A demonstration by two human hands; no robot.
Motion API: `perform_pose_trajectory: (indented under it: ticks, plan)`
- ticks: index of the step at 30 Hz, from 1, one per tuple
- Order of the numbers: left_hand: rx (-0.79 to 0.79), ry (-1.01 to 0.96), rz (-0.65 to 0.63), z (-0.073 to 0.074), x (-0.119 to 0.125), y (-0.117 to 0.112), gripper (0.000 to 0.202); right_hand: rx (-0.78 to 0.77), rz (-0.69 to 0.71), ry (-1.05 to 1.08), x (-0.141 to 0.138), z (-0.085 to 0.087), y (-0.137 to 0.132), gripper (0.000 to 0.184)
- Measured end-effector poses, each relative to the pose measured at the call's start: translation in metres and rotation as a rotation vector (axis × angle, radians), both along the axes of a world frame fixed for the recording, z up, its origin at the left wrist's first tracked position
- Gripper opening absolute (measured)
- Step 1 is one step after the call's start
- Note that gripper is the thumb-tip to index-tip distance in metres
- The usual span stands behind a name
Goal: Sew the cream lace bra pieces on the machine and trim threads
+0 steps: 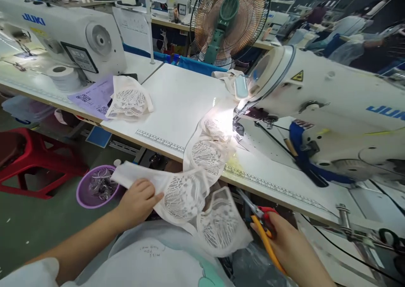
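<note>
My left hand [139,200] is closed on the band of a white lace bra [185,196]. The bra hangs over my lap at the table's front edge, its two patterned cups facing up. In my right hand [286,240] is a pair of scissors [253,204] with red and orange on the handles, the blades pointing up and left beside the nearer cup. Another white lace piece [207,154] runs from the sewing machine's lit needle area down to the table edge, where it meets the bra; whether they are joined I cannot tell.
The sewing machine [332,93] fills the right side. On the left are a second machine [72,38], a lace cup piece [131,99] and a purple paper [93,95]. A fan [229,21] stands behind the table [171,97]. Below left are a purple basin [82,196] and a red stool [41,160].
</note>
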State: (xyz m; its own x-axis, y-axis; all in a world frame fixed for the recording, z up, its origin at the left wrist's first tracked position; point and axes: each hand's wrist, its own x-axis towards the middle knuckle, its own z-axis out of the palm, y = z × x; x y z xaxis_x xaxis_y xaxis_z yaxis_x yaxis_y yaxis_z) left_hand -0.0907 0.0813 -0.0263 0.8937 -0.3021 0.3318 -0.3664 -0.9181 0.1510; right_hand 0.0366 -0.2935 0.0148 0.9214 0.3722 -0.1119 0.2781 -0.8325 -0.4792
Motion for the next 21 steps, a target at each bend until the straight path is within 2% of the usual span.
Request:
perform_pose_trajectory:
  ticks: [3,5,7,9,12,15,18,20,21]
  plan:
    - [0.153,0.555,-0.012,-0.003,0.010,-0.013,0.024,-0.048,-0.043,-0.037,0.014,0.000,0.022,0.023]
    - [0.134,0.704,-0.046,0.009,0.023,-0.017,0.015,-0.041,-0.088,-0.135,0.026,0.006,0.046,0.021]
    - [0.083,0.591,-0.054,0.027,0.041,-0.015,0.020,-0.080,-0.110,-0.215,0.037,0.012,0.078,0.017]
    - [0.041,0.347,-0.032,0.045,0.063,-0.007,0.027,-0.152,-0.044,-0.229,0.044,0.014,0.110,0.015]
    - [0.073,0.053,0.069,0.063,0.102,0.011,0.034,-0.084,0.012,-0.214,0.049,0.009,0.143,0.009]
    - [0.181,0.022,0.082,0.070,0.140,0.028,0.044,0.048,0.060,-0.165,0.046,0.005,0.148,0.018]
    - [0.195,0.145,-0.106,0.072,0.168,0.029,0.066,0.201,0.127,-0.123,0.032,0.015,0.136,0.021]
    - [0.147,0.182,-0.246,0.069,0.179,0.020,0.074,0.396,0.202,-0.039,0.016,0.027,0.127,0.017]
    - [0.121,0.190,-0.308,0.067,0.182,0.014,0.074,0.554,0.248,0.051,0.008,0.032,0.123,0.015]
